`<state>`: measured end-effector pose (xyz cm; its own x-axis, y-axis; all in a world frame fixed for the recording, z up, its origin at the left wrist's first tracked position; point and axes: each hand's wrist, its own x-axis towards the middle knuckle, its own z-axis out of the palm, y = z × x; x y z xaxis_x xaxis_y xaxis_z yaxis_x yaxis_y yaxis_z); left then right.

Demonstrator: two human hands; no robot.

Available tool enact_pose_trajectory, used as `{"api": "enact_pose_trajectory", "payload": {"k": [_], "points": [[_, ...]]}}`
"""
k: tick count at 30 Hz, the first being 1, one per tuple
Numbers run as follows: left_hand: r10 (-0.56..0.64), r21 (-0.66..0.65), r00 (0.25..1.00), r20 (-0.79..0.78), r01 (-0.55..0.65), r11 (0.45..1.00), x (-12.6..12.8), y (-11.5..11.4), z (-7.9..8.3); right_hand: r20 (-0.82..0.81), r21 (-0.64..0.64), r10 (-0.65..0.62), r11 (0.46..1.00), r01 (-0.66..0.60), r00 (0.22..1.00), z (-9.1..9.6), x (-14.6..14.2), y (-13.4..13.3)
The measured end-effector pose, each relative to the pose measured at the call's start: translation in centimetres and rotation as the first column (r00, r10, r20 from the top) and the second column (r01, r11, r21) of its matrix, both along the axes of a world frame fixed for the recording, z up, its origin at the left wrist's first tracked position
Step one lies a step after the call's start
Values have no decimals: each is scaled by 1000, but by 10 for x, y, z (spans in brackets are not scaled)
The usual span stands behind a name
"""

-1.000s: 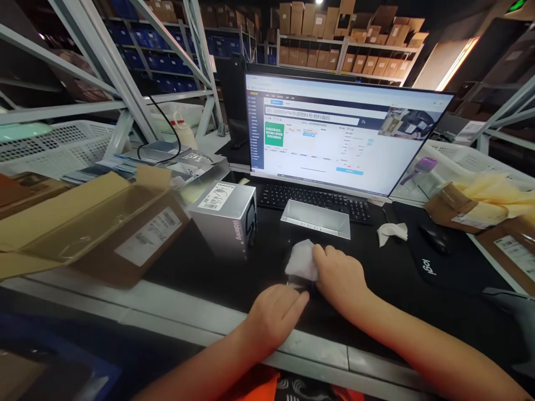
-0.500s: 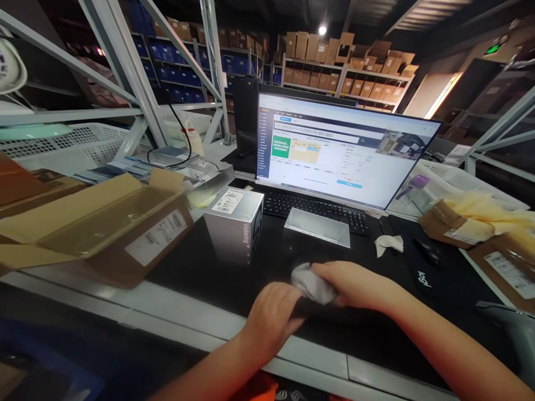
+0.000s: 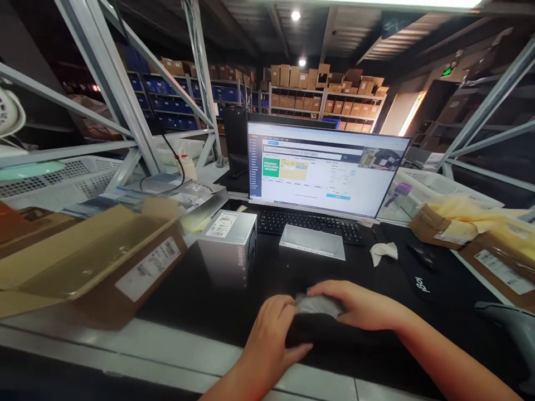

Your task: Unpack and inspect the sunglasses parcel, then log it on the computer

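Observation:
My left hand [image 3: 271, 328] is curled round the near end of a flat black object [image 3: 330, 333] that lies on the black desk mat [image 3: 259, 273]. My right hand [image 3: 355, 305] presses a crumpled white wipe [image 3: 317, 304] onto the top of that object, fingers closed over the wipe. Both hands sit close together at the desk's front edge. A silver box with a label [image 3: 229, 240] stands just to the left of them.
A monitor [image 3: 321, 167] with a keyboard [image 3: 305, 221] stands behind, and a silver tray [image 3: 312, 242] lies before it. An open cardboard carton [image 3: 96, 262] lies at the left. A second crumpled wipe [image 3: 383, 252], a mouse [image 3: 422, 256] and packages [image 3: 480, 234] are at the right.
My right hand has drawn the wipe toward me, onto the black object. My left hand has closed round the object's near end. The view has tilted upward.

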<state>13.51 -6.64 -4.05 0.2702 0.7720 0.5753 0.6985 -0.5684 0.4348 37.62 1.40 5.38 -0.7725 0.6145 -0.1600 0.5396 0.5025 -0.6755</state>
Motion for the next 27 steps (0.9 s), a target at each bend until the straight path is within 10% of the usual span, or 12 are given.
{"api": "enact_pose_trajectory", "payload": {"k": [6,14,21,27], "points": [[-94,47,989,-117,100,994,-2,3,-13,14,166,-300,942,293,954,-17,0,-23],[-37,42,988,-150,44,998,-7,1,-5,-80,59,-232,970,237,969,11,35,-44],[-102,31,993,-52,104,994,6,-8,7,117,192,-198,966,174,973,-9,31,-58],[-224,-88,973,-58,218,972,13,-12,18,99,50,-92,995,87,991,-1,26,-59]]}}
